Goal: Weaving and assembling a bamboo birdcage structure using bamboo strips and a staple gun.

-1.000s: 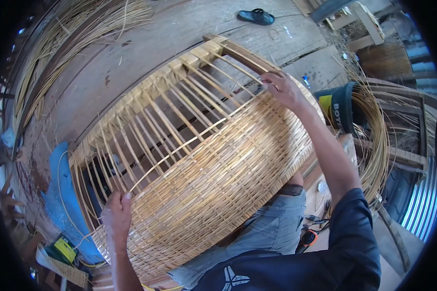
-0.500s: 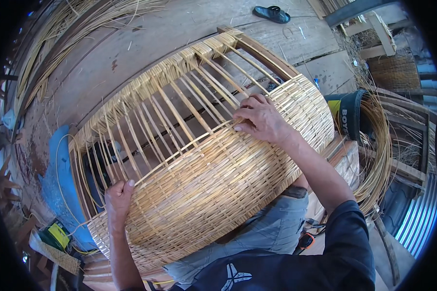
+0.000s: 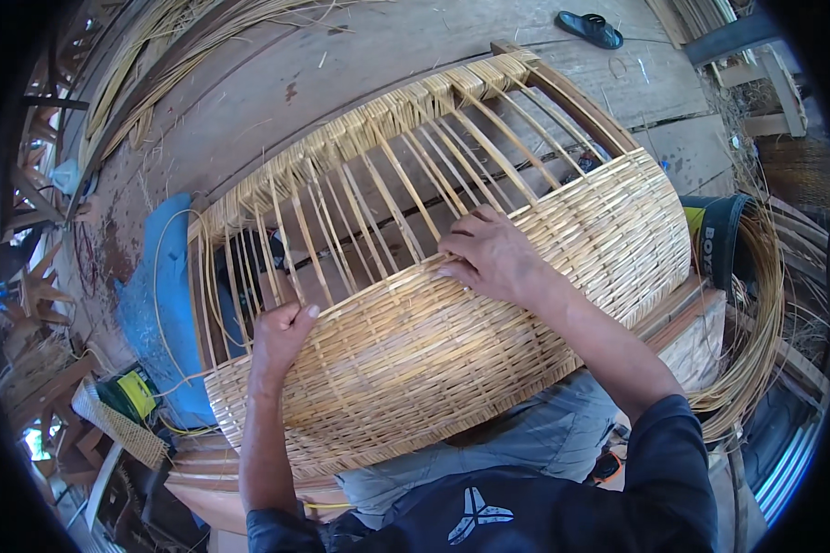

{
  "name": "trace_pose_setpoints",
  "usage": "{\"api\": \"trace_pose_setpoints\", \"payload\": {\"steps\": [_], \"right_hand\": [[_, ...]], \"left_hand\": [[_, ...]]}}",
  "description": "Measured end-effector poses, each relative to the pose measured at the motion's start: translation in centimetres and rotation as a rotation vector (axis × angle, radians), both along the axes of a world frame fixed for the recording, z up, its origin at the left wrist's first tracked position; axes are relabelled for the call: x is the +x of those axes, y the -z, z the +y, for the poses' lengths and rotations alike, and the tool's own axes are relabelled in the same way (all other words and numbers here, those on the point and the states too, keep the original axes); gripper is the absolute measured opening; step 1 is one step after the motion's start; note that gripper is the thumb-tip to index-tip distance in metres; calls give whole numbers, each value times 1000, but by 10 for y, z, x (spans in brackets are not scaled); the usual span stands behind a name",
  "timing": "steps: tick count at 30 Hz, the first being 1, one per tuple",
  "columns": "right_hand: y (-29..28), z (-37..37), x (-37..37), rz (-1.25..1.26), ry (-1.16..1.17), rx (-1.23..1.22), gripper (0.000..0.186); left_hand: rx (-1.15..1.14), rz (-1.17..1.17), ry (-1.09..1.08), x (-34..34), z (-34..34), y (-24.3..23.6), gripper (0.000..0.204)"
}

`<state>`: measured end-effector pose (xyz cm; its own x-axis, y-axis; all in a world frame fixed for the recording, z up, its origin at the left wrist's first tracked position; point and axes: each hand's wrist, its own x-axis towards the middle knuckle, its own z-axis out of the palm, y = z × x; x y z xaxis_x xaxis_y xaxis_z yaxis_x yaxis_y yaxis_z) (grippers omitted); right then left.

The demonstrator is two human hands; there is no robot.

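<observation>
A curved rattan panel [image 3: 415, 369] lies over my lap, its lower part tightly woven and its upper part bare spokes [image 3: 387, 198] running to a wrapped bar [image 3: 360, 120] on a wooden frame [image 3: 576, 101]. My left hand [image 3: 286, 332] is closed on the left part of the weave's upper edge, thumb on top. My right hand [image 3: 489, 256] rests at the middle of that edge, fingers bent over the top strip and pressing it; the fingertips are partly hidden. A thin loose strand [image 3: 161, 276] loops out from the panel's left side.
Blue plastic [image 3: 157, 313] and a green container [image 3: 129, 396] lie at left. A dark bucket [image 3: 717, 240] with coiled cane [image 3: 752, 332] stands at right. Cane bundles [image 3: 148, 46] lie along the back; a black sandal [image 3: 588, 28] sits on the plank floor [image 3: 212, 120].
My right hand has moved leftward from the panel's right end to the middle of the woven edge. My left hand keeps its hold. The whole view has shifted, putting the panel farther right in the picture.
</observation>
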<state>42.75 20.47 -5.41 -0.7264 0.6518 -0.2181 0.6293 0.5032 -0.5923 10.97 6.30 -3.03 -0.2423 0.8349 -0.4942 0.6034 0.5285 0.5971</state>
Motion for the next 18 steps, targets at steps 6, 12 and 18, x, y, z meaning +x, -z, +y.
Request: {"api": "trace_pose_setpoints", "payload": {"steps": [6,12,18], "right_hand": [[-15,11,18,-69,-10,185,39],[-26,62,100,-504,177,173,58],[5,57,140,-300,136,175,47]], "left_hand": [[62,76,50,1,-3,3,41],[36,60,11,-1,-3,6,41],[-25,82,-15,3,-1,4,40]]}}
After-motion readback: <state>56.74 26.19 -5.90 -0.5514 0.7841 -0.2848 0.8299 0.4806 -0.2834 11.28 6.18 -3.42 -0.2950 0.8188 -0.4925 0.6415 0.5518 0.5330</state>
